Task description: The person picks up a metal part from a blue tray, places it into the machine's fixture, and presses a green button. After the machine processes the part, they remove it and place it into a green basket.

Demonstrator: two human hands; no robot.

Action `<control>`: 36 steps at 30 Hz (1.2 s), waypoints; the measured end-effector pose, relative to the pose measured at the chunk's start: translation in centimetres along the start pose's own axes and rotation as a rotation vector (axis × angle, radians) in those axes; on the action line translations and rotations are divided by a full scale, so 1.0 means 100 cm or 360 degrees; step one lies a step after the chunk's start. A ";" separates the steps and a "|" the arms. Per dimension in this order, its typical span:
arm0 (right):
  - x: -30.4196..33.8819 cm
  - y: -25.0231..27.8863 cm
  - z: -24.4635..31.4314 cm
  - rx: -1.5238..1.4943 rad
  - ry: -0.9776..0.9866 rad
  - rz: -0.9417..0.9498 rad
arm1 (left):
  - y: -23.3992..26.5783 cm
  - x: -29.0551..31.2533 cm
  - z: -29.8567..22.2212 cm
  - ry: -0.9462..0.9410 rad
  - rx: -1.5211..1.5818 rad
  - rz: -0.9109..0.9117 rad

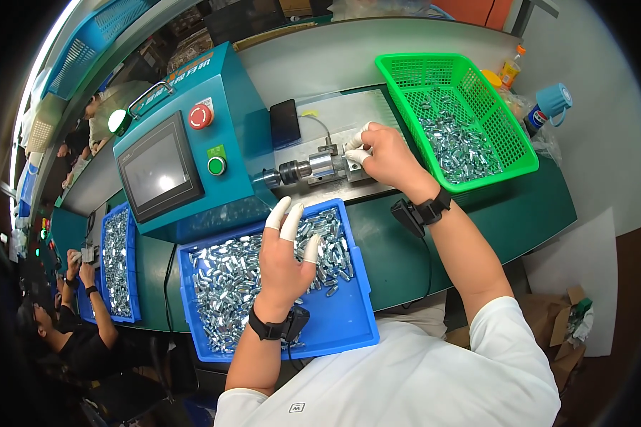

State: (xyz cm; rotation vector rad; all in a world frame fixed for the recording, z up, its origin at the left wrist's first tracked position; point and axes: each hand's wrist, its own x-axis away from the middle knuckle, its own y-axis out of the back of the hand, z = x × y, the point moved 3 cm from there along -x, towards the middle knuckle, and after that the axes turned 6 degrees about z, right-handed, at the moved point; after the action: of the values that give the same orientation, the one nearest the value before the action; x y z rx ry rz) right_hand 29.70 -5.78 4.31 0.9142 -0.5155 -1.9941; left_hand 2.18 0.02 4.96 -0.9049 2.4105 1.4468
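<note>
Before me: one teal machine (238, 153), one blue tray (345, 317), one green basket (504, 117), one metal fixture (322, 165). My right hand (392, 156) is at the fixture, grip unclear; apart from it, my left hand (281, 270), fingers spread, blocks some of the tray's many metal pieces (221, 292).

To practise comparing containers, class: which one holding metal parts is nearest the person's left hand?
The blue tray in front of the machine, with the left hand over it; a second blue tray lies farther left, and the green basket stands right.

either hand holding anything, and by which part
The left hand seems empty; whether the right hand, at the metal fixture, holds anything can't be told.
</note>
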 end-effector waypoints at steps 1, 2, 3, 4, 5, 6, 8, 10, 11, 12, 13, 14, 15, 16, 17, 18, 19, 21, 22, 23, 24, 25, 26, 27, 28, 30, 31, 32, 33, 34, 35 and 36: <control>0.000 0.000 0.001 -0.0002 0.0000 0.0001 | 0.000 0.001 0.000 -0.0009 0.0000 -0.0003; -0.001 0.000 0.001 -0.0025 -0.0044 0.0012 | 0.000 0.001 0.001 -0.0008 0.0000 -0.0002; -0.001 0.000 0.001 -0.0048 -0.0089 0.0022 | 0.000 0.001 0.001 -0.0002 0.0002 0.0000; -0.001 0.000 0.001 -0.0071 -0.0135 0.0032 | -0.001 0.001 0.001 0.0003 0.0005 0.0004; -0.002 -0.001 -0.001 -0.0071 -0.0139 0.0026 | -0.001 0.000 0.000 0.0003 0.0008 0.0008; -0.003 -0.002 -0.004 -0.0021 -0.0103 0.0011 | -0.001 -0.001 0.000 -0.0003 0.0008 0.0013; -0.003 -0.003 -0.007 0.0079 -0.0033 -0.0021 | -0.002 0.000 -0.001 0.0006 0.0026 0.0012; 0.002 -0.001 -0.010 0.0035 -0.0088 -0.0111 | -0.002 0.000 -0.001 0.0010 0.0034 0.0014; 0.007 0.001 -0.011 -0.0009 -0.0138 -0.0194 | -0.001 0.000 -0.001 0.0013 0.0026 0.0012; 0.011 0.003 -0.012 -0.0053 -0.0188 -0.0277 | -0.001 0.000 -0.001 0.0016 0.0018 0.0010; 0.016 0.002 -0.012 -0.0055 -0.0189 -0.0276 | 0.000 0.000 -0.001 0.0019 0.0011 0.0008; 0.022 0.001 -0.011 -0.0074 -0.0266 -0.0197 | 0.000 0.000 0.000 0.0021 0.0010 0.0009; 0.029 0.000 -0.009 -0.0091 -0.0347 -0.0119 | -0.001 0.000 0.000 0.0026 0.0012 0.0023; 0.034 0.000 -0.007 -0.0110 -0.0427 -0.0042 | -0.001 0.000 0.000 0.0030 0.0013 0.0036; 0.036 0.000 -0.004 -0.0112 -0.0433 -0.0043 | -0.002 0.000 0.000 0.0034 0.0013 0.0051; 0.037 -0.002 0.000 -0.0155 -0.0408 -0.0027 | -0.003 0.000 0.000 0.0033 0.0013 0.0058; 0.036 -0.004 0.004 -0.0198 -0.0382 -0.0011 | -0.004 0.001 0.001 0.0043 0.0009 0.0064; 0.036 -0.006 0.006 -0.0242 -0.0365 -0.0017 | -0.005 0.001 0.000 0.0044 0.0002 0.0082; 0.035 -0.009 0.003 -0.0266 -0.0341 -0.0022 | -0.005 0.000 -0.001 0.0034 0.0001 0.0092; 0.034 -0.011 0.000 -0.0290 -0.0317 -0.0027 | -0.005 0.000 -0.001 0.0041 0.0001 0.0098; 0.033 -0.013 -0.001 -0.0313 -0.0292 -0.0032 | -0.005 -0.001 -0.001 0.0047 0.0002 0.0103; 0.033 -0.015 -0.001 -0.0316 -0.0298 -0.0038 | -0.006 -0.001 -0.001 0.0060 0.0003 0.0107; 0.032 -0.017 0.000 -0.0318 -0.0265 -0.0040 | -0.006 0.000 -0.001 0.0056 0.0002 0.0114; 0.031 -0.019 0.001 -0.0319 -0.0232 -0.0041 | -0.006 0.000 -0.002 0.0051 -0.0006 0.0116; 0.030 -0.020 0.002 -0.0319 -0.0198 -0.0043 | -0.007 0.000 -0.002 0.0045 -0.0014 0.0116; 0.029 -0.020 0.004 -0.0321 -0.0207 -0.0037 | -0.008 -0.001 -0.002 0.0037 -0.0020 0.0121; 0.028 -0.020 0.005 -0.0322 -0.0210 -0.0027 | -0.008 -0.001 -0.001 0.0033 -0.0032 0.0127; 0.027 -0.020 0.005 -0.0322 -0.0213 -0.0016 | -0.008 -0.001 -0.001 0.0029 -0.0044 0.0132; 0.027 -0.020 0.005 -0.0322 -0.0216 -0.0020 | -0.009 0.000 0.000 0.0025 -0.0056 0.0138; 0.026 -0.022 0.004 -0.0302 -0.0191 -0.0022 | -0.010 0.000 0.000 0.0022 -0.0055 0.0141; 0.026 -0.023 0.003 -0.0282 -0.0166 -0.0025 | -0.010 0.000 0.001 0.0013 -0.0052 0.0142; 0.026 -0.024 0.002 -0.0262 -0.0140 -0.0027 | -0.010 0.001 0.001 0.0004 -0.0049 0.0144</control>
State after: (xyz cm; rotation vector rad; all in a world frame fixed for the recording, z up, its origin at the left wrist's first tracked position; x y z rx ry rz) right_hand 27.34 -6.63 1.87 0.7347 -0.3865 -2.0654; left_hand 2.73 -0.27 4.12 -0.8143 2.4670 1.5185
